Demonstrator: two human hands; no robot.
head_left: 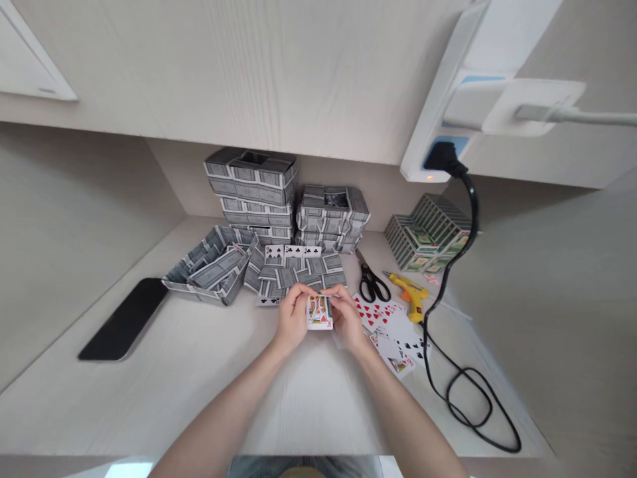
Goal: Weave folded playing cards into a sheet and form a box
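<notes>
Pale wood grain covers the counter (149, 405), shut in by a plain wall on either side and a panel (318, 73) that overhangs the back. Near the middle, the left hand (293, 317) and the right hand (347, 318) are close together, fingers bent and narrow, both holding a king card (318, 313) between them. It sits face up at their fingertips, the left hand at one side edge and the right hand at the other; whether more cards lie under it, I cannot tell.

Just beyond both hands spreads a pile of grey-backed cards (326, 265). Behind that rise two stacks of card-covered boxes (256, 182). Left of the left hand is an open card-covered tray (226, 299) with folded cards inside, and farther left a black phone (124, 318) lies flat.

Just right of the right hand, loose cards (393, 325) overlap face up. Past them, away from the hand, are black-handled scissors (373, 284) and a yellow glue gun (413, 299). Farther right, a black cable (470, 425) loops across the counter.
</notes>
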